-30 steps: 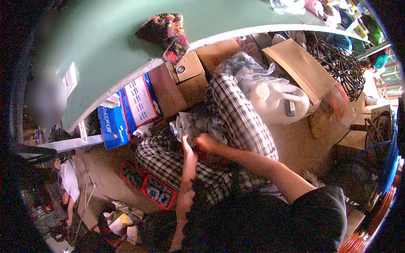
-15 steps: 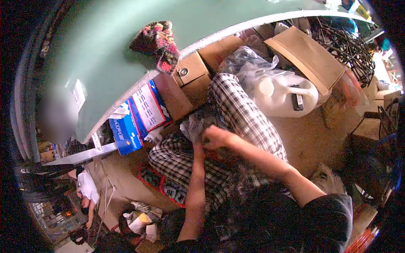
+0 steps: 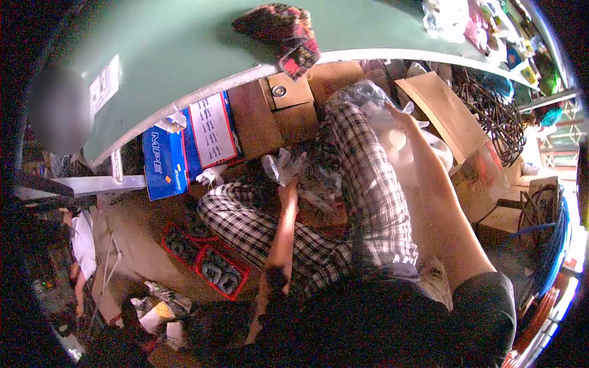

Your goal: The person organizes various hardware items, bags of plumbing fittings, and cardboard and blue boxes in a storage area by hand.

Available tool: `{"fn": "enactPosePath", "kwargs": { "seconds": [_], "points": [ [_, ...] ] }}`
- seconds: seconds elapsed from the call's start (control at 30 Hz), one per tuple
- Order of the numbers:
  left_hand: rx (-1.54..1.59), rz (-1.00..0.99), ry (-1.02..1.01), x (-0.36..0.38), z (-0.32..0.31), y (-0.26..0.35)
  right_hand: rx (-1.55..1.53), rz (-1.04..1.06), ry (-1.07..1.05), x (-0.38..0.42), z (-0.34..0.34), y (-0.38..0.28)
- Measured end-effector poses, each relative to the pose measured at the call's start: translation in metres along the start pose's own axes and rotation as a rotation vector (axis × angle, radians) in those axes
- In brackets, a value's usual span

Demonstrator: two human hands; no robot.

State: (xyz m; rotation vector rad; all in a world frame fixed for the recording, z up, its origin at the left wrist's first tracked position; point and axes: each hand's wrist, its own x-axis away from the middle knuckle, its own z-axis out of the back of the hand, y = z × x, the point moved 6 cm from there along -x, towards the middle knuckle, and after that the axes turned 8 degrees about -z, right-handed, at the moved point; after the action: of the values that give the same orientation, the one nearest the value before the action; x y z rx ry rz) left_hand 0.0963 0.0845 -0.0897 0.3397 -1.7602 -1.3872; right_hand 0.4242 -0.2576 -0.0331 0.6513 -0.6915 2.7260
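With its grip impossible to tell, the right hand (image 3: 402,115) reaches across the white jug (image 3: 392,157) and could knock it, while crumpled plastic (image 3: 284,167) pinched in the left hand (image 3: 288,194), between the legs (image 3: 377,184), might slip from a loose hold.

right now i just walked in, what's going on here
Someone in checked trousers sits low beside a green table, legs bent. Their left hand has some crumpled clear plastic in its grip, between the knees. The right hand is stretched out past the other knee, by a white jug and a clear plastic bag; whether it touches either is unclear.
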Motion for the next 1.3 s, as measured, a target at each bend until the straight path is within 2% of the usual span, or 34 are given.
{"fn": "enactPosePath", "kwargs": {
  "seconds": [0.17, 0.2, 0.37, 0.43, 0.47, 0.53, 0.67, 0.8, 0.9, 0.93, 0.97, 1.03, 1.07, 1.13, 1.17, 1.23, 1.3],
  "points": [
    [0.022, -0.08, 0.036, 0.0, 0.003, -0.001, -0.162, 0.05, -0.057, -0.016, -0.023, -0.021],
    [0.104, -0.111, 0.025, -0.003, 0.003, -0.011, -0.222, 0.064, -0.076, -0.021, -0.028, -0.026],
    [-0.043, 0.129, 0.169, -0.027, 0.018, -0.095, -0.549, 0.139, -0.189, -0.04, -0.057, -0.065],
    [0.045, 0.032, 0.109, 0.003, 0.004, 0.004, -0.666, 0.197, -0.216, -0.048, -0.06, -0.099],
    [0.073, -0.048, 0.058, 0.005, 0.0, 0.023, -0.721, 0.226, -0.226, -0.052, -0.06, -0.117],
    [0.096, -0.064, 0.032, 0.0, -0.004, 0.022, -0.805, 0.28, -0.24, -0.06, -0.055, -0.152],
    [0.073, -0.048, 0.005, -0.01, -0.004, 0.015, -0.892, 0.301, -0.24, -0.069, -0.045, -0.18],
    [0.134, -0.104, 0.008, -0.005, -0.009, 0.031, -0.892, 0.358, -0.238, -0.039, -0.054, -0.216],
    [0.108, -0.066, 0.004, -0.007, -0.006, 0.02, -0.881, 0.352, -0.244, -0.013, -0.067, -0.212],
    [0.093, -0.052, 0.003, -0.008, -0.005, 0.017, -0.853, 0.503, -0.081, 0.002, -0.055, -0.216],
    [0.079, -0.047, 0.006, -0.01, -0.004, 0.014, -0.725, 0.365, -0.124, 0.046, -0.032, -0.222],
    [0.052, -0.051, 0.014, -0.01, 0.0, 0.014, -0.556, 0.357, -0.067, 0.006, -0.038, -0.197],
    [0.044, -0.063, 0.019, -0.012, 0.0, 0.013, -0.685, 0.415, -0.223, -0.006, -0.048, -0.192],
    [0.045, -0.096, 0.035, -0.012, -0.001, 0.016, -0.619, 0.508, -0.358, 0.026, -0.046, -0.201],
    [0.089, -0.122, 0.043, -0.009, -0.004, 0.027, -0.662, 0.627, -0.425, 0.063, -0.04, -0.213],
    [0.256, -0.151, 0.057, 0.004, -0.009, 0.048, -0.738, 0.751, -0.341, 0.125, -0.026, -0.228],
    [0.211, 0.011, 0.016, -0.001, 0.0, 0.025, -0.452, 0.776, -0.485, 0.125, -0.038, -0.22]
  ]
}}
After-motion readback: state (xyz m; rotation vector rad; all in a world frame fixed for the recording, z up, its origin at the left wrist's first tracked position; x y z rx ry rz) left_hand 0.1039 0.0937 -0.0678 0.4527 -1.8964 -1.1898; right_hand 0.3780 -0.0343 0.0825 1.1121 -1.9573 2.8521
